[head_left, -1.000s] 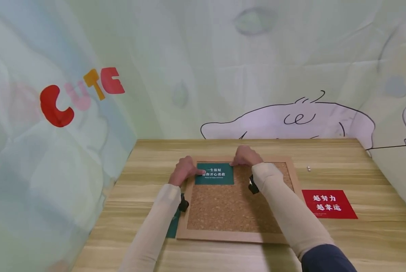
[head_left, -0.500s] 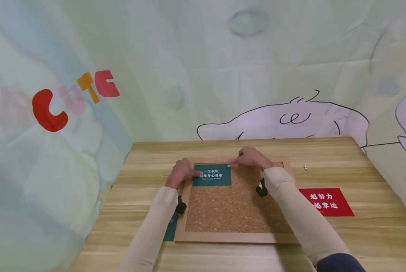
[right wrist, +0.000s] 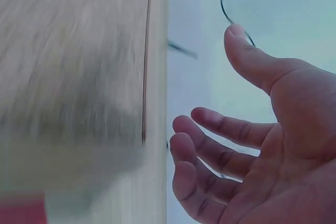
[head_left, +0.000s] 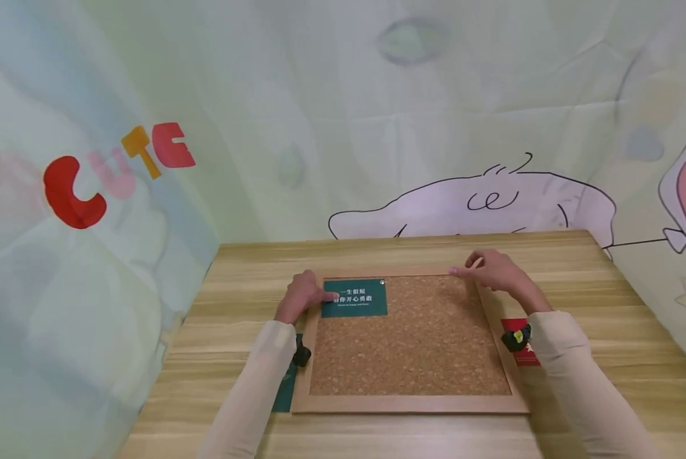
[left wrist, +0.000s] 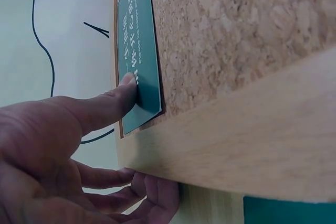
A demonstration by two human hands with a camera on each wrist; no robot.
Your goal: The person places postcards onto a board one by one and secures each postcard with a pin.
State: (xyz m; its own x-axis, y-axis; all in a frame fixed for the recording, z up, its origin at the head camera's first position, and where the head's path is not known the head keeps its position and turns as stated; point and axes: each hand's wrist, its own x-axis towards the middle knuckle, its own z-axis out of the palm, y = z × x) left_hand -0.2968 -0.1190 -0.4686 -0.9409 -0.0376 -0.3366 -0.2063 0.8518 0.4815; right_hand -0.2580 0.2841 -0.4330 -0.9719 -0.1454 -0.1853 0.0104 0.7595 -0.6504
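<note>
A wood-framed cork board (head_left: 412,357) lies on the table. On its upper left is a teal card (head_left: 363,310) with white lettering, a small shiny push pin (head_left: 382,282) at the card's upper right corner. My left hand (head_left: 301,296) grips the board's left edge. In the left wrist view its thumb (left wrist: 118,98) presses on the card, and the other fingers curl against the frame's outer side. Over the board's upper right corner is my right hand (head_left: 495,269). The right wrist view shows its thumb (right wrist: 249,59) and fingers apart, with nothing between them.
A red card (head_left: 513,326) lies by the board's right edge, partly covered by the right wrist. Another teal card (head_left: 284,390) shows at the board's left edge. A printed cloth backdrop (head_left: 262,159) rises behind the wooden table (head_left: 251,261).
My right hand has left the card's upper right corner and moved right to the board's far corner. The push pin there is now uncovered. My left hand keeps its hold.
</note>
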